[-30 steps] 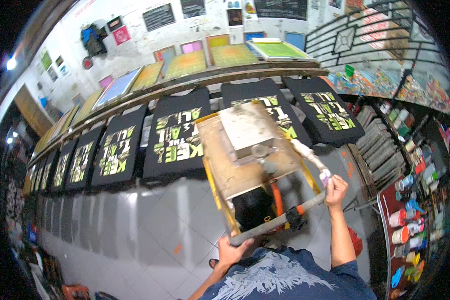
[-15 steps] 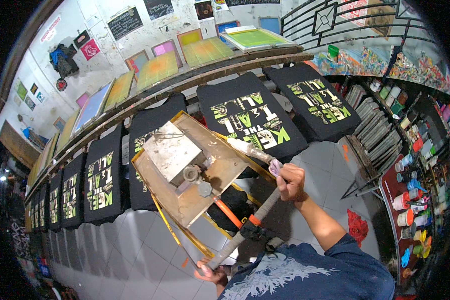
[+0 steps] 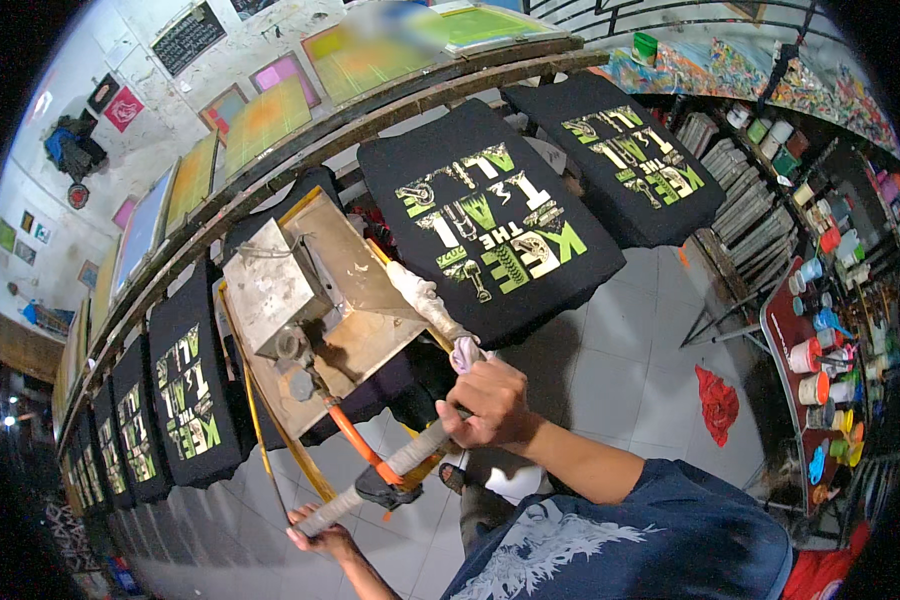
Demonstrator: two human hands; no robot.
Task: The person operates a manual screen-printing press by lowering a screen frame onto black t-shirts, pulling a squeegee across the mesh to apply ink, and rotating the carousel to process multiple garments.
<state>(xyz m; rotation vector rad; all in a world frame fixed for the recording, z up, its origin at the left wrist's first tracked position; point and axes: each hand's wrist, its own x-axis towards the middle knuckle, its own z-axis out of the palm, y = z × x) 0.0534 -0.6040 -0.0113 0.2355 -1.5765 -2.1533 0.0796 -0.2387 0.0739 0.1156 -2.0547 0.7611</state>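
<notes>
Two hands share one bar: R hand [image 3: 488,405] is wrapped round the upper end of a grey-wrapped bar [image 3: 415,448], L hand [image 3: 315,535] round its lower end, so both grips are closed on it, well apart. Bar slants in front of the person's dark blue tee [image 3: 705,510]. Partway along it, btwn the hands, sits a black fitting [image 3: 382,490], w/ an orange tube [image 3: 355,435] leading up twd a tan panel [image 3: 370,310] on a yellow frame [image 3: 308,468]. A pale box [image 3: 260,265] rests on the panel. A white-wrapped cord [image 3: 420,297] runs down the panel's R side to a pinkish cloth [image 3: 465,353] just by the R fingers (can't tell if they touch). The whole rig hangs off the bar's far side, over the row of black shirts [image 3: 390,160], hiding part of one; contact w/ it, can't tell. Shirts carry pale & green prints, laid out along a wooden rail [image 3: 370,115] w/ coloured screens [image 3: 265,130] beyond. Off R: a red cloth [image 3: 717,403] on the grey tiled floor [image 3: 610,345], nr a dark red tray [image 3: 782,318] w/ pots & tubs.
</notes>
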